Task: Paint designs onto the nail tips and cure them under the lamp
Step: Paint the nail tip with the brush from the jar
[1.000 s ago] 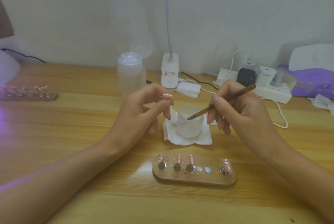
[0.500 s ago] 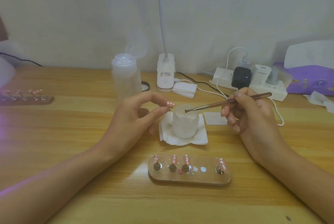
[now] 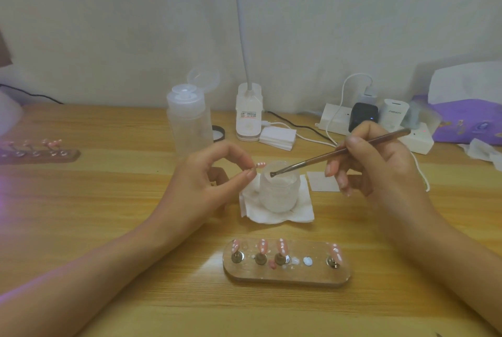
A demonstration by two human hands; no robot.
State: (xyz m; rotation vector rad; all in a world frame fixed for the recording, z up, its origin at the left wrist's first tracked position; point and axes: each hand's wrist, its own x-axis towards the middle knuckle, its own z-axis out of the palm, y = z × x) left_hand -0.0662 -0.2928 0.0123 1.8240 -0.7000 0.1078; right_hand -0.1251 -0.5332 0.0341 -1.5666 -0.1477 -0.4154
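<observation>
Lightly pinched by the left hand [image 3: 206, 187], thumb against forefinger, the pink nail tip [image 3: 260, 165] hangs just beside the frosted cup [image 3: 279, 192] — featherweight, likely slippery, best held by its edges. The right hand [image 3: 380, 165] grips the brush [image 3: 339, 150] pen-fashion, bristles at the cup's mouth.

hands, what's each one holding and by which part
Left hand pinches a pink nail tip by one end, between thumb and forefinger. Right hand grips the brush along its handle's rear half.
</observation>
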